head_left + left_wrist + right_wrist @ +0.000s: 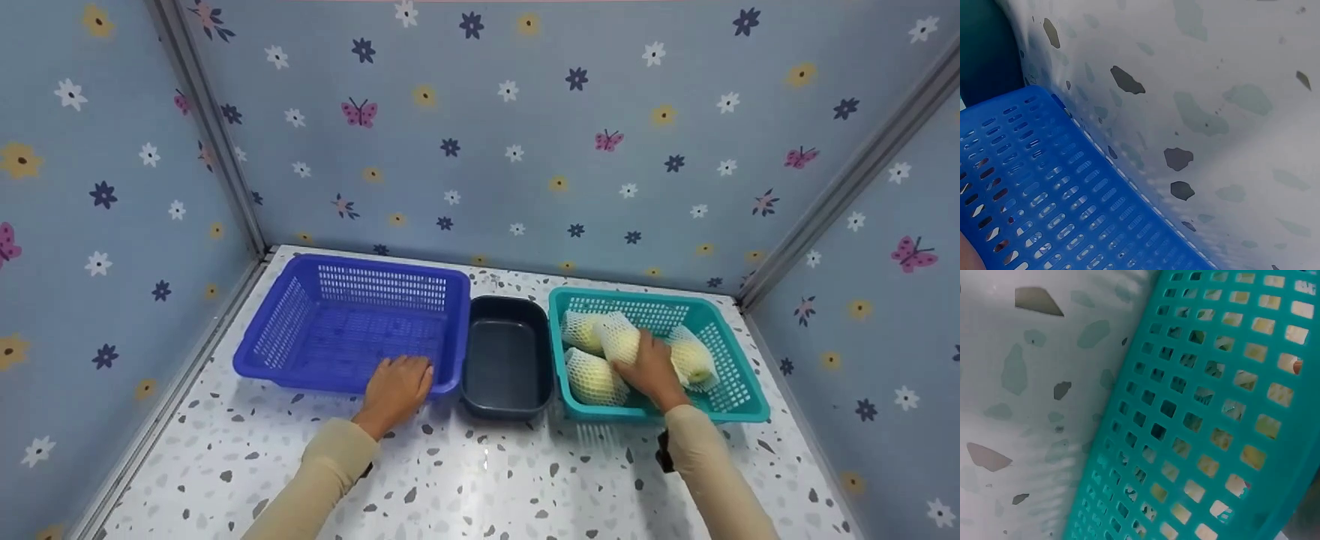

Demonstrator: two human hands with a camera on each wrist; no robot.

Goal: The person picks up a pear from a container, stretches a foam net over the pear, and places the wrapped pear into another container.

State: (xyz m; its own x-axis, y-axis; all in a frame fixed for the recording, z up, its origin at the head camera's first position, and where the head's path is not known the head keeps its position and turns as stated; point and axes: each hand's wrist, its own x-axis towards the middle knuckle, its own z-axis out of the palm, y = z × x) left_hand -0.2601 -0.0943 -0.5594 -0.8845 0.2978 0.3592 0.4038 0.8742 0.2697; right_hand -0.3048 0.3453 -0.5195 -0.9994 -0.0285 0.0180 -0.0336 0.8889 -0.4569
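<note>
In the head view, my right hand (651, 369) reaches into the teal basket (735, 352) and grips a pale yellow fruit (619, 339) sleeved in white foam netting. More netted fruits lie around it: one (582, 331) behind to the left, one (595, 377) in front, and a greenish one (691, 361) to the right. My left hand (397, 388) holds the front rim of the blue-purple basket (352, 330), fingers bent over the edge. Only a sliver of that hand (968, 254) shows in the left wrist view. The right wrist view shows the teal basket's perforated side (1185, 416), with fruit behind the holes.
Between the two baskets stands a dark grey tub (507, 367). All three sit on a white speckled table (480, 480), near the back wall (487, 112) with its flower print. Similar panels with metal corner posts (210, 120) close off both sides.
</note>
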